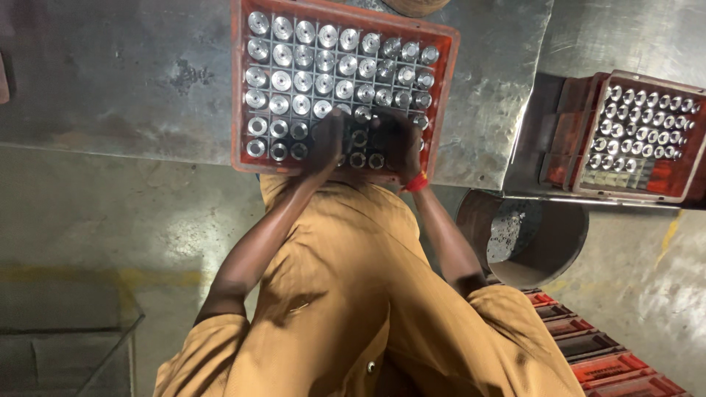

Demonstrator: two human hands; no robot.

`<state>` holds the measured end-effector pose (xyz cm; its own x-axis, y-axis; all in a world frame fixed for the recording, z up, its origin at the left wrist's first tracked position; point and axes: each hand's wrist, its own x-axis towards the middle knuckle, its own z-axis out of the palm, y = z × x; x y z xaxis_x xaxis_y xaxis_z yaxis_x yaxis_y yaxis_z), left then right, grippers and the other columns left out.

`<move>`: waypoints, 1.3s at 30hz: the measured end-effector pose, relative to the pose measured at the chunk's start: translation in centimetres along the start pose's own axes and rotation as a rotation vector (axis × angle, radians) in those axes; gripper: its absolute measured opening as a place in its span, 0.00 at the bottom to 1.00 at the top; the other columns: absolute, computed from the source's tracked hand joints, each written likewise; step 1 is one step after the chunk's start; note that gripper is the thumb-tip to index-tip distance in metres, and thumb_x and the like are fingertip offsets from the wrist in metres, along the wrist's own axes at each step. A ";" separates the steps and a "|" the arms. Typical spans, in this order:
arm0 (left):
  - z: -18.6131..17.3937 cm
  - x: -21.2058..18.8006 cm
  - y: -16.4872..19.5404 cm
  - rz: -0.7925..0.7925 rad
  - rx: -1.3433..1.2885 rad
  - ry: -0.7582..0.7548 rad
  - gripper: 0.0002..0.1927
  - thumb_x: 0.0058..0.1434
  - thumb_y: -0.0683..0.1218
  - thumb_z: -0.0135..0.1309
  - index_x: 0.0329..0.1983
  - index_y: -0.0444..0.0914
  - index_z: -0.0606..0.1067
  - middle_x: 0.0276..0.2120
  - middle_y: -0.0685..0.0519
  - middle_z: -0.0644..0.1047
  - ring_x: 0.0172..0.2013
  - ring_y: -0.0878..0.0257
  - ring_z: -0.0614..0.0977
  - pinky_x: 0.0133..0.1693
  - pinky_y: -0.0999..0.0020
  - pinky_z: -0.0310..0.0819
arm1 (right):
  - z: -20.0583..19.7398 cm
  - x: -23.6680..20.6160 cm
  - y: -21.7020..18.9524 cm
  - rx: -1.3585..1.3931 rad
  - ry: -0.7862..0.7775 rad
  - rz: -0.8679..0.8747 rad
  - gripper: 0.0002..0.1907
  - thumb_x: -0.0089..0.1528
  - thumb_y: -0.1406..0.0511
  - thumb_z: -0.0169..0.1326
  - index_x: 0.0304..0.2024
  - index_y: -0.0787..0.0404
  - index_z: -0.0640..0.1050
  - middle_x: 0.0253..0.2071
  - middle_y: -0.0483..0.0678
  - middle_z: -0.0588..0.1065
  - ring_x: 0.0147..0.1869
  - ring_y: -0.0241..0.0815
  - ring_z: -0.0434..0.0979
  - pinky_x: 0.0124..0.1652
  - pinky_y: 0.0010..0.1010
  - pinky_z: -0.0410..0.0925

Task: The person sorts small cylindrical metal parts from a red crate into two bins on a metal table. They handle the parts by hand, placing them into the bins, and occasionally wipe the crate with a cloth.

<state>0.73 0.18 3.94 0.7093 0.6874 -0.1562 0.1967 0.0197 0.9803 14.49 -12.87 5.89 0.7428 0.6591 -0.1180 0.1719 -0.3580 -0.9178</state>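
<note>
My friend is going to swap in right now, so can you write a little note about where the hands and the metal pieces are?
Left hand and right hand: both down on the near rows of the red crate on the metal table. Whether either is gripping a piece cannot be told.
Shiny round metal pieces stand in most of the crate's grid cells.
A few near cells by the hands look dark, perhaps unfilled.
A second red crate with similar pieces sits to the right, beside a round bin.

Probably a machining workshop: red compartment crates (243, 88) full of turned steel parts (301, 55), a scuffed metal table (132, 81), a bare concrete floor (95, 213).
</note>
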 end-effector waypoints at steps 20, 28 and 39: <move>-0.3 1.2 -1.2 -0.507 -0.847 -0.044 0.10 0.69 0.46 0.46 0.47 0.36 0.72 0.31 0.49 0.79 0.21 0.65 0.75 0.21 0.69 0.68 | -2.7 4.0 2.0 0.318 0.071 0.100 0.14 0.67 0.67 0.61 0.55 0.63 0.81 0.45 0.45 0.81 0.45 0.34 0.77 0.42 0.25 0.72; -1.2 1.0 -2.2 -0.469 -0.802 -0.094 0.15 0.74 0.50 0.45 0.53 0.36 0.74 0.27 0.57 0.73 0.21 0.72 0.67 0.23 0.76 0.59 | -3.1 4.2 0.4 -0.305 0.076 -0.299 0.06 0.63 0.67 0.61 0.42 0.60 0.81 0.44 0.50 0.81 0.43 0.44 0.82 0.42 0.32 0.73; -1.5 1.2 -1.4 -0.487 -0.743 -0.090 0.18 0.71 0.50 0.45 0.60 0.38 0.72 0.27 0.59 0.73 0.19 0.74 0.66 0.20 0.77 0.55 | -2.3 7.0 0.7 -0.185 0.062 -0.214 0.08 0.61 0.65 0.65 0.42 0.59 0.84 0.33 0.46 0.82 0.34 0.38 0.79 0.36 0.31 0.72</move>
<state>0.31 2.03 2.54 0.7184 0.4211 -0.5537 0.0225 0.7815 0.6235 21.29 -9.96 5.31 0.7142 0.6928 0.0994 0.4399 -0.3338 -0.8337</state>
